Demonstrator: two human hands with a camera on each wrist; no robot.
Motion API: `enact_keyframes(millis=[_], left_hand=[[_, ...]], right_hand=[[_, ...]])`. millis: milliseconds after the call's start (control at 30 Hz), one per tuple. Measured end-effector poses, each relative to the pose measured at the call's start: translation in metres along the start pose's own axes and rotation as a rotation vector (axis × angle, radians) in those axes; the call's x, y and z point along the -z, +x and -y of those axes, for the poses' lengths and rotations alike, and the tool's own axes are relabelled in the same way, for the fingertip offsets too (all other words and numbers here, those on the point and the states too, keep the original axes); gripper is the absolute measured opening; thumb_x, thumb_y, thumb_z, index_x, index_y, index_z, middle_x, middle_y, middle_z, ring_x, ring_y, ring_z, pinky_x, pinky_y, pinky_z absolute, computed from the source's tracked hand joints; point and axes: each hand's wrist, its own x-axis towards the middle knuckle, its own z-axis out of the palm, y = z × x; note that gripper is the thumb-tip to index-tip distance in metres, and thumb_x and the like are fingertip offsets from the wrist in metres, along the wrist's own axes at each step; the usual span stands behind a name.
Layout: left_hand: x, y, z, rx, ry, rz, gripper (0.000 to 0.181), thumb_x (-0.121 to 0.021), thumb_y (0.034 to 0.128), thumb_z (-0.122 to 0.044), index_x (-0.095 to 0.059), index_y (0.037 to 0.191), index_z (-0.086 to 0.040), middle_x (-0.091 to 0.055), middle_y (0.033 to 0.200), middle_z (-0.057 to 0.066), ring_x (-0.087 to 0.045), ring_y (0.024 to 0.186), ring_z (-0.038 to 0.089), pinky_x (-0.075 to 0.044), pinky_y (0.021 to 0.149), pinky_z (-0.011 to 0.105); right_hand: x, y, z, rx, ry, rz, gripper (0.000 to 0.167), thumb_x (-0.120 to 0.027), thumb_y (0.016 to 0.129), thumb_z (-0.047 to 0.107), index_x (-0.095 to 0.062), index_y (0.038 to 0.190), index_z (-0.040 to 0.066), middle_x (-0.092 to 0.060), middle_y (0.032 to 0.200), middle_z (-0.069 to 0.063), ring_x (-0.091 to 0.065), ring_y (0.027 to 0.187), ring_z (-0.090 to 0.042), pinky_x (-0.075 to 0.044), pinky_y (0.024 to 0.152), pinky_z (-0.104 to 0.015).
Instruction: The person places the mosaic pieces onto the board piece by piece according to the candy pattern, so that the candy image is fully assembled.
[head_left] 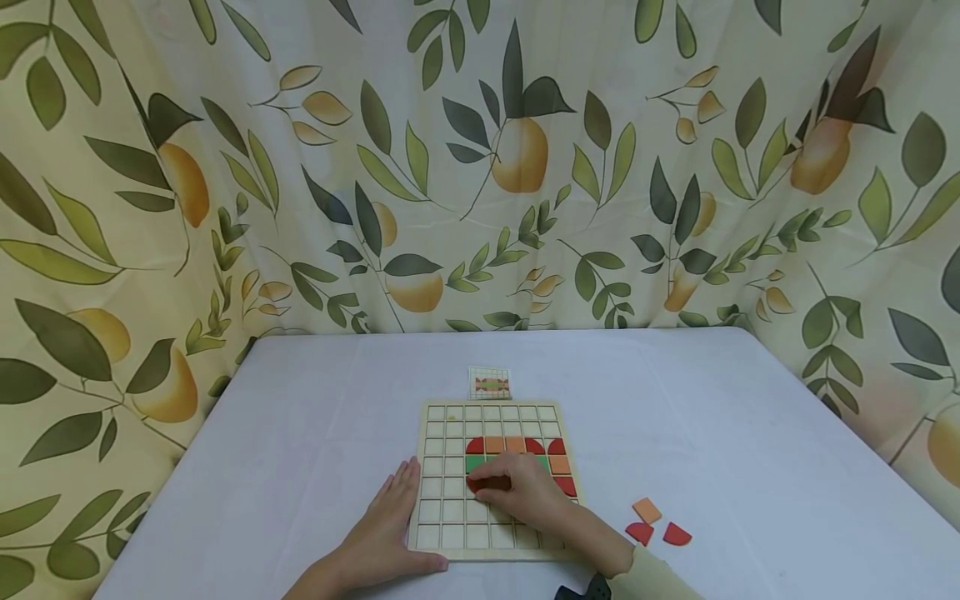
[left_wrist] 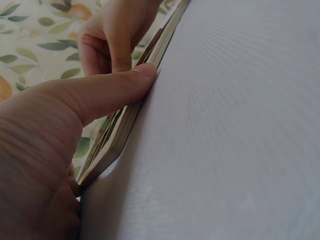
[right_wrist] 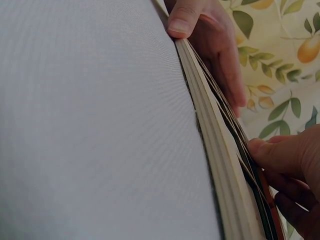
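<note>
A square wooden grid board (head_left: 442, 533) lies on the table. My left hand (head_left: 386, 517) rests at its near left corner, fingers straight along the left side and thumb (left_wrist: 117, 90) against the near edge. Over the middle of the grid, my right hand (head_left: 528, 492) pinches a red rounded piece (head_left: 472, 485) between thumb and index finger, at a cell below a green piece (head_left: 475, 466). Red, orange and green pieces fill several cells above and to the right, such as an orange square (head_left: 493, 445). The right hand hides part of the rows beneath it.
A small pattern card (head_left: 489, 383) lies just beyond the board's far edge. To the right of the board are a loose orange square (head_left: 647, 510) and two red rounded pieces (head_left: 677, 534). A leaf-and-fruit patterned curtain (head_left: 480, 167) hangs behind the white-covered table (head_left: 300, 417).
</note>
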Motion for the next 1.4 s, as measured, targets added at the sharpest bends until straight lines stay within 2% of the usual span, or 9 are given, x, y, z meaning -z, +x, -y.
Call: enact_keyframes(millis=[567, 800, 1033, 1267, 1400], left_hand=[[0.0001, -0.0001, -0.0002, 0.002, 0.002, -0.003, 0.126, -0.068, 0.0606, -0.068, -0.009, 0.145, 0.004, -0.011, 0.151, 0.017, -0.003, 0.138, 0.026, -0.007, 0.108, 0.049], [-0.0012, -0.0001, 0.0012, 0.002, -0.001, 0.001, 0.126, -0.068, 0.0607, -0.069, -0.009, 0.145, 0.004, -0.01, 0.151, 0.016, -0.003, 0.138, 0.026, -0.007, 0.108, 0.049], [-0.0011, 0.0003, 0.001, 0.0, 0.001, 0.003, 0.126, -0.067, 0.061, -0.07, -0.009, 0.145, 0.004, -0.01, 0.151, 0.016, -0.003, 0.138, 0.026, -0.007, 0.108, 0.049], [-0.0005, -0.0007, 0.0009, -0.01, 0.01, -0.005, 0.125, -0.067, 0.0614, -0.069, -0.009, 0.145, 0.004, -0.01, 0.151, 0.017, -0.003, 0.138, 0.026, -0.007, 0.108, 0.048], [-0.0002, -0.0008, 0.0007, -0.005, 0.001, -0.004, 0.125, -0.068, 0.0613, -0.069, -0.01, 0.145, 0.004, -0.011, 0.151, 0.017, -0.003, 0.138, 0.026, -0.007, 0.108, 0.049]], right_hand=[[-0.0001, -0.0012, -0.0003, 0.002, 0.008, -0.002, 0.02, -0.071, 0.08, 0.009, -0.072, 0.1, 0.009, -0.067, 0.095, 0.008, -0.059, 0.09, -0.006, -0.05, 0.073, -0.021], [-0.0004, -0.0021, -0.0014, 0.05, -0.007, -0.021, 0.02, -0.072, 0.079, 0.01, -0.072, 0.099, 0.008, -0.068, 0.094, 0.006, -0.06, 0.089, -0.009, -0.05, 0.072, -0.022], [0.0003, -0.0018, 0.0, 0.031, -0.003, -0.022, 0.02, -0.072, 0.079, 0.008, -0.072, 0.099, 0.008, -0.068, 0.094, 0.007, -0.059, 0.089, -0.006, -0.05, 0.072, -0.021], [0.0029, -0.0038, -0.0005, 0.051, 0.01, -0.044, 0.021, -0.072, 0.078, 0.007, -0.072, 0.099, 0.007, -0.068, 0.094, 0.004, -0.06, 0.088, -0.008, -0.051, 0.073, -0.022], [0.0081, -0.0085, -0.0016, 0.025, 0.009, -0.035, 0.022, -0.072, 0.079, 0.009, -0.071, 0.101, 0.009, -0.068, 0.097, 0.005, -0.059, 0.09, -0.008, -0.05, 0.076, -0.025]])
